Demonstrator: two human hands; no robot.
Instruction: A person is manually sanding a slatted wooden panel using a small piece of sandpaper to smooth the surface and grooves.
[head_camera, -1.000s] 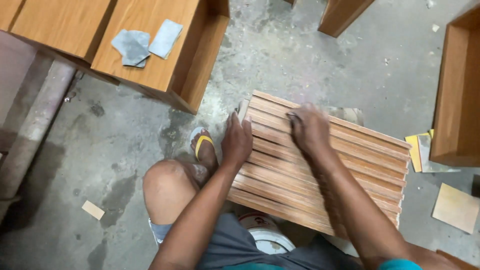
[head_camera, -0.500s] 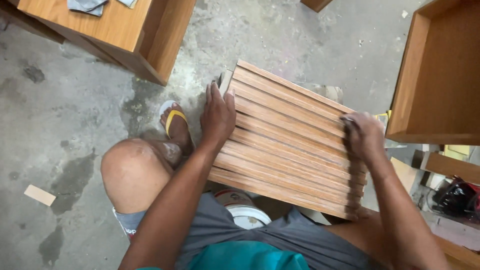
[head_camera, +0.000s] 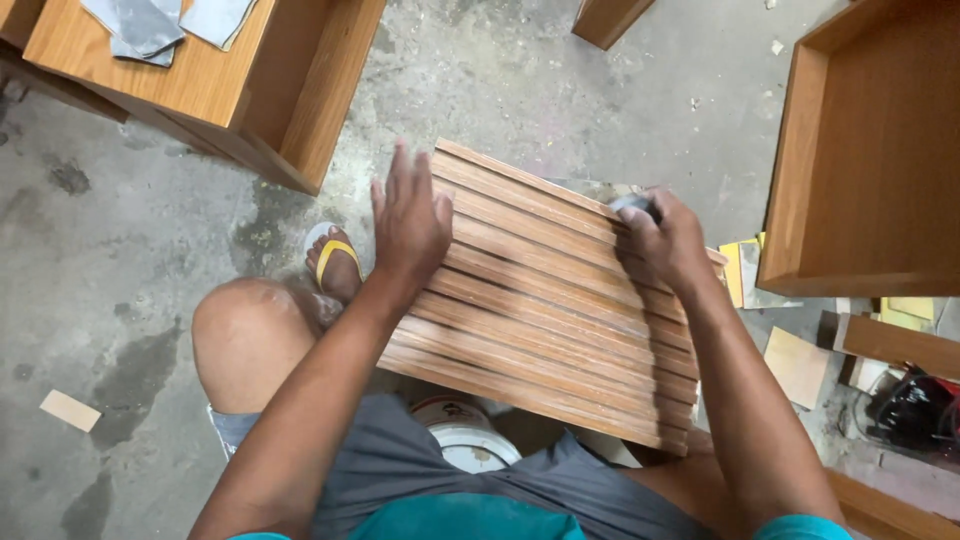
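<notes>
Wooden slatted panel (head_camera: 545, 305) is propped over a white bucket (head_camera: 465, 440). Right hand (head_camera: 665, 240), closed on grey sandpaper (head_camera: 633, 204), has been shifted back to the panel's far edge; left hand (head_camera: 408, 220), fingers now spread, steadies its left end.

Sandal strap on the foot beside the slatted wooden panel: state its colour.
Yellow strap on a white-soled sandal, seen clearly in the head view.

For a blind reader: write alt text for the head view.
A seated person's left hand presses on a slatted wooden panel while the right hand rubs its far edge with a small grey pad. Around them lie a concrete floor, wooden cabinets and sandpaper sheets.
</notes>
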